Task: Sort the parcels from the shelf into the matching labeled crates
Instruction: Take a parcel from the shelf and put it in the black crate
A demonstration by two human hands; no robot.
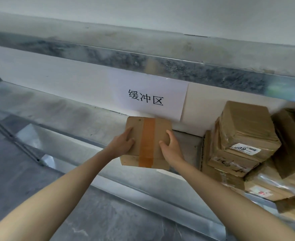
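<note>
You've got the cardboard parcel [147,142] in both hands, a flat, squarish brown box with softened corners and a broad strip of amber packing tape [147,141] running down its middle and over the near edge. It sits above the metal shelf [84,119], close to the back wall and just under the white paper sign [148,96] with its three black characters; whether the box's underside touches the shelf I cannot tell. Your left hand [121,142] clasps the left side, fingers spread flat across the top face, and your right hand [169,145] grips the right side with the thumb on top and the fingers curled round the edge. Both forearms are bare and stretched well forward, converging on the box. To the left the shelf surface is dull galvanised steel, smooth and unoccupied, so there is open room on that side, and the front lip of the shelf runs diagonally beneath your arms. To the right it is tighter: a stack of parcels [244,140] stands near, well clear of your right hand, wrapped in crinkled clear tape, the upper one tilted and carrying a white printed label [245,149], with handwriting on the box below. More boxes, some in glossy film, crowd the far right edge. Overhead, an upper shelf [143,54] of the same grey metal crosses the view.
</note>
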